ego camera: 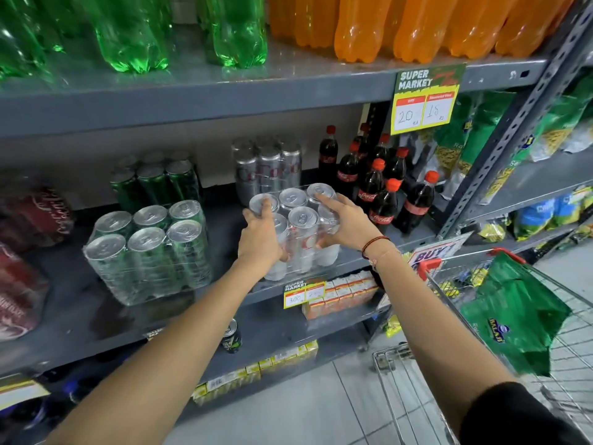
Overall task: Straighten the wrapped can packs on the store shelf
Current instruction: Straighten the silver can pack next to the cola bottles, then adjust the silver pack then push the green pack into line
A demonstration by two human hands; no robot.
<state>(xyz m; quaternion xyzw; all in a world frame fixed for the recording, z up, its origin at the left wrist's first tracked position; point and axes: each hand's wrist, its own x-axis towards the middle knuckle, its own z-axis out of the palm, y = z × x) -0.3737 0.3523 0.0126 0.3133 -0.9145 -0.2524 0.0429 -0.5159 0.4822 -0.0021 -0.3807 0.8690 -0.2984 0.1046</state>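
A plastic-wrapped pack of silver cans [300,231] stands at the front edge of the grey middle shelf [224,226]. My left hand [258,239] grips its left side and my right hand [345,221] grips its right side and top. Behind it stands a second silver can pack [268,168]. To the left, a wrapped pack of green cans [147,252] sits near the front edge, turned slightly askew, with another green pack [157,183] behind it. Red wrapped can packs [22,248] lie at the far left, blurred.
Small cola bottles [378,191] stand close to the right of the held pack. Green and orange bottles fill the upper shelf. A price sign [423,97] hangs from its edge. A wire cart [500,332] with a green snack bag is at lower right. Juice cartons fill the lower shelves.
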